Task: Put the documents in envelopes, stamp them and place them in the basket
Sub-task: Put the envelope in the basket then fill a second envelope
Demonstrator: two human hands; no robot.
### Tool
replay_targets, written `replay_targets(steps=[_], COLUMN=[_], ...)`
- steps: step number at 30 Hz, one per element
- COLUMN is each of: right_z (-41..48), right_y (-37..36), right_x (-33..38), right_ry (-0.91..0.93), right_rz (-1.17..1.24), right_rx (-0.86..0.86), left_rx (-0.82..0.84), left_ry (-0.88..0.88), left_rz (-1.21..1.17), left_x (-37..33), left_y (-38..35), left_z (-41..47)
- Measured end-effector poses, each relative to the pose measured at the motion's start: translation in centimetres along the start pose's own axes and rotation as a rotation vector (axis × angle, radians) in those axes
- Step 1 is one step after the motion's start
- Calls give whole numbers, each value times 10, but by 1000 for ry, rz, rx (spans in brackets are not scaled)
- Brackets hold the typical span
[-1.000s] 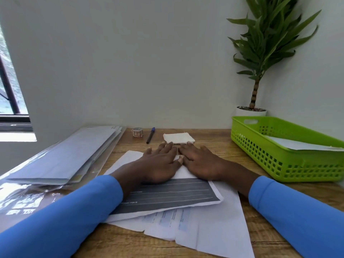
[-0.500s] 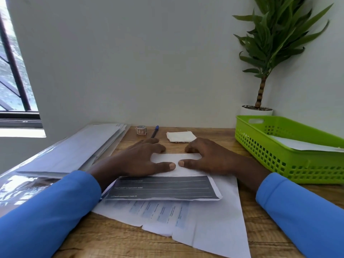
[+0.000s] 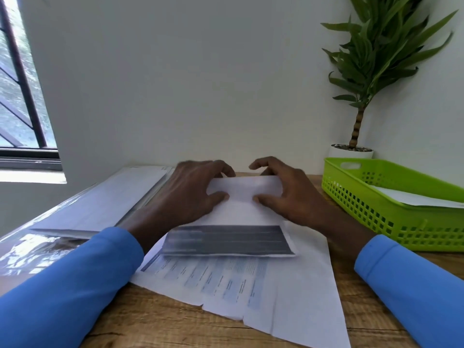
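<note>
The folded document lies at the centre of the wooden desk, towards its far edge, on top of a spread of printed sheets that fan out towards the near edge. The near part of the document carries a dark printed band. Its white far part is lifted off the sheets below. The left hand grasps the left end of this white part, thumb pressed on the upper face and fingers curled over the far edge. The right hand grasps the right end in the same manner, with the two thumb tips close together but apart. Both forearms wear blue sleeves. A stack of long envelopes in a clear wrapper lies along the left edge of the desk, just beside the left forearm. The green perforated basket stands at the right edge, well apart from the document, and holds one white flat item; whether it is an envelope cannot be told. A potted plant stands in the far right corner behind the basket. A window is set in the wall at the left.
</note>
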State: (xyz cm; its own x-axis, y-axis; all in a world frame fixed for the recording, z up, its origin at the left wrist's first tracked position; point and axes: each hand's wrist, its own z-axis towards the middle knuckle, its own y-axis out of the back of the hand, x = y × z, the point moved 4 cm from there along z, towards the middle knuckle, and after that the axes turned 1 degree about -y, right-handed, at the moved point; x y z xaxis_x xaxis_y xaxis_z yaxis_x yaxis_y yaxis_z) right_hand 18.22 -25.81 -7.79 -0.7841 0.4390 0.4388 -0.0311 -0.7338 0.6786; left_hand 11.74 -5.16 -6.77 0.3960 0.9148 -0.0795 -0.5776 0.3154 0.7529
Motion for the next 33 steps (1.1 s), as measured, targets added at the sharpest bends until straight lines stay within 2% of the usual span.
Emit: replay_targets(steps=[3, 7, 14, 20, 22, 25, 28, 30, 33], right_z=[2, 0, -4, -8, -10, -12, -14, -15, -17], right_y=[9, 11, -7, -38, -43, -50, -55, -53, -44], right_x=[6, 8, 2, -17, -16, -14, -17, -19, -25], right_ry=[119, 190, 20, -172, -184, -164, -206, -269, -379], right_rz=[-61, -147, 0, -100, -95, -230, -436, -487, -508], right_rx=[-110, -97, 4, 315, 430, 562, 679, 714, 702], left_rx=[-131, -123, 126, 348, 428, 539, 697, 773, 784], left_ry=[-99, -153, -74, 4, 49, 81, 111, 168, 238], left_rz=[152, 252, 231, 79, -10, -172, -95, -27, -7], left_x=[-2, -12, -21, -10, -9, -17, -20, -17, -9], left_y=[11, 12, -10, -33, -38, -44, -53, -55, -55], left_z=[1, 0, -5, -11, -15, -20, -25, -26, -26])
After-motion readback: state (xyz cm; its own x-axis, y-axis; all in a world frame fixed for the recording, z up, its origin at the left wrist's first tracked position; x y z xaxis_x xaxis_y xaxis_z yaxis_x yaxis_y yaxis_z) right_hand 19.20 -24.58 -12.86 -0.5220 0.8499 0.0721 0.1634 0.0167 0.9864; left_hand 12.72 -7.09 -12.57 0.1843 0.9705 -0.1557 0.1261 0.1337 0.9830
